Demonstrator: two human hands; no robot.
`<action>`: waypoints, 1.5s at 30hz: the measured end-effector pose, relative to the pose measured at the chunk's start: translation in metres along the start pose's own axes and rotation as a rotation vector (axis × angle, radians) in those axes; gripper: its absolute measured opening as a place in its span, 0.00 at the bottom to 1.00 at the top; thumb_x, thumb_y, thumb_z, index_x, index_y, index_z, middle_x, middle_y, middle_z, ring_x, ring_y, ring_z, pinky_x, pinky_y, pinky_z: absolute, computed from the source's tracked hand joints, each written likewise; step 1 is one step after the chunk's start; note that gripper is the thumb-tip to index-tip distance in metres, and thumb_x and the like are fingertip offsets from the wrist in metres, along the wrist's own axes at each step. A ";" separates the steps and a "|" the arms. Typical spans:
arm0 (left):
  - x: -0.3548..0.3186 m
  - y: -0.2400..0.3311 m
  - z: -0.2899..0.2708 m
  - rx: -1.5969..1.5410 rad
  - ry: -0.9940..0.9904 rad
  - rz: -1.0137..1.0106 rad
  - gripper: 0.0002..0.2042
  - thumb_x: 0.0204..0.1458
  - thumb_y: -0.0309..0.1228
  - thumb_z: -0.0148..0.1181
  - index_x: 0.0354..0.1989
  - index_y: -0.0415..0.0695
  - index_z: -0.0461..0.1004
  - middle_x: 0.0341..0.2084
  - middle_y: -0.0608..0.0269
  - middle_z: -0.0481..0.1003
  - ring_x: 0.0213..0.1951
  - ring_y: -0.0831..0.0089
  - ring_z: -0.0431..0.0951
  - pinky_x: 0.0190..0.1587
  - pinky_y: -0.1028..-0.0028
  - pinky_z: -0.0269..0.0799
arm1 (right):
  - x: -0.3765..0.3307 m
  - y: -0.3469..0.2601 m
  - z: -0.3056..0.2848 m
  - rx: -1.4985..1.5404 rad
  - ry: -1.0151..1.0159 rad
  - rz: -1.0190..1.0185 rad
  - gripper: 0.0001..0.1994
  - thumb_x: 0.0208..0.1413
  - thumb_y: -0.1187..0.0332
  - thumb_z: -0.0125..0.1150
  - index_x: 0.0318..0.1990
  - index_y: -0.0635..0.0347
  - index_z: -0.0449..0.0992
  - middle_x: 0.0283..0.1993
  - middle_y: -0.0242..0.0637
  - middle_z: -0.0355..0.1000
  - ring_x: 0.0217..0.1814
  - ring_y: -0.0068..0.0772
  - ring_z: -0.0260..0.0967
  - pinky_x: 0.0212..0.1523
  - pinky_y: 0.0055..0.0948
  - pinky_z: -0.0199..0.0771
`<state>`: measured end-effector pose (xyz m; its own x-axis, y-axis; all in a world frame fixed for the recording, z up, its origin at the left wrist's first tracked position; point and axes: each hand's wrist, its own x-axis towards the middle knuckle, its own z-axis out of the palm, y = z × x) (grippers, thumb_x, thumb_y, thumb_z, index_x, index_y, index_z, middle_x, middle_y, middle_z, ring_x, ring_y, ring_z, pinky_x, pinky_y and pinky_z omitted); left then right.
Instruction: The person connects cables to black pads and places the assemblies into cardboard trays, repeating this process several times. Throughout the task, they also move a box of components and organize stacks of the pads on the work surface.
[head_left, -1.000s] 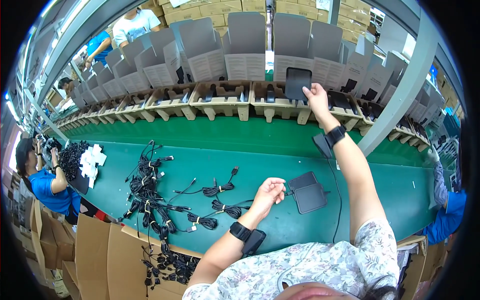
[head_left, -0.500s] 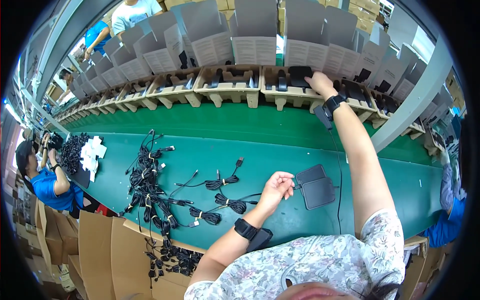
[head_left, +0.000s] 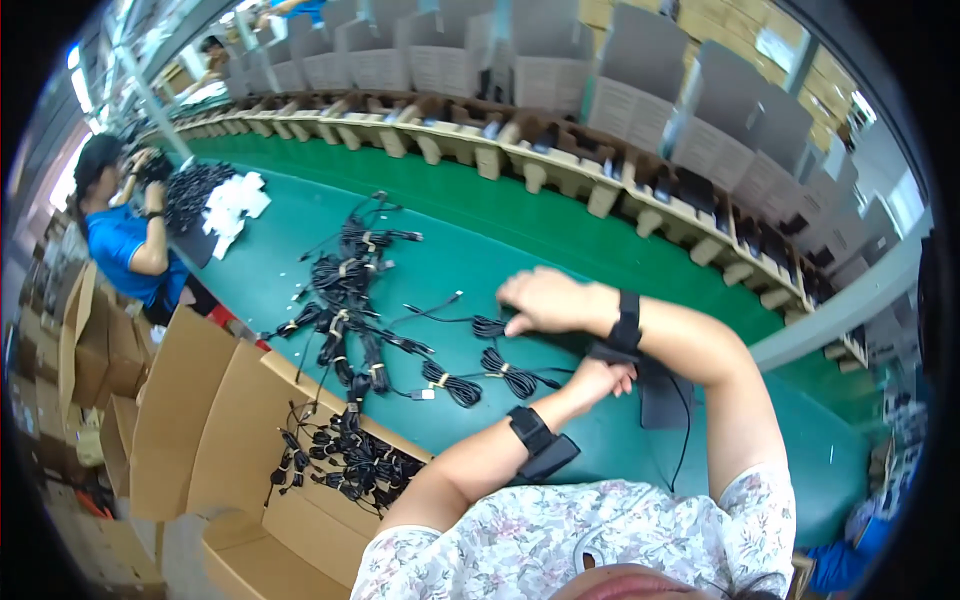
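Note:
My right hand is over the bench beside a banded black cable bundle, thumb apart from its bent fingers, with no held thing showing. My left hand is lower, its fingers curled closed partly beneath my right wrist; what they hold is hidden. Just right of it lies a flat dark square pad, partly covered by my right forearm. Two more banded cables, one coil and another coil, rest left of my left hand. A thin black cord hangs by my right forearm.
A pile of bundled black cables spreads over the green bench. Pulp trays with opened grey boxes line the far side. An open carton holding cables stands at the near left. A person in blue works at left.
My right hand has left the tray at the far side and come down left over the cables, crossing above my left hand. The head view has turned, shifting the scene.

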<state>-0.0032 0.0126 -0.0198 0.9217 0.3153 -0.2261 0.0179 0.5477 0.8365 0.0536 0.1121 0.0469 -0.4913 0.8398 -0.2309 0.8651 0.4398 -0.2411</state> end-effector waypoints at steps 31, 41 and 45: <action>-0.015 0.051 0.020 1.053 0.858 0.945 0.27 0.47 0.26 0.59 0.57 0.51 0.59 0.36 0.55 0.69 0.29 0.66 0.72 0.45 0.62 0.66 | -0.195 -0.026 -0.005 0.708 0.681 0.742 0.06 0.55 0.69 0.56 0.35 0.62 0.73 0.26 0.26 0.65 0.29 0.19 0.63 0.31 0.19 0.63; -0.016 0.041 -0.003 1.043 0.498 0.405 0.11 0.50 0.29 0.56 0.43 0.49 0.72 0.34 0.57 0.73 0.39 0.65 0.73 0.49 0.69 0.63 | -0.198 -0.050 -0.022 1.357 0.677 0.576 0.07 0.50 0.70 0.61 0.37 0.61 0.74 0.32 0.27 0.69 0.33 0.17 0.64 0.35 0.19 0.65; -0.011 0.031 0.007 0.676 0.462 0.517 0.08 0.55 0.33 0.50 0.37 0.46 0.73 0.27 0.61 0.74 0.32 0.69 0.73 0.37 0.72 0.64 | -0.198 -0.040 -0.006 1.355 0.821 0.555 0.10 0.51 0.71 0.60 0.41 0.61 0.73 0.33 0.27 0.70 0.35 0.18 0.65 0.37 0.22 0.68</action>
<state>-0.0098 0.0207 0.0115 0.6378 0.7445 0.1975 0.0051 -0.2606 0.9654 0.1168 -0.0698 0.1074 0.3802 0.9131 -0.1471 -0.0161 -0.1525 -0.9882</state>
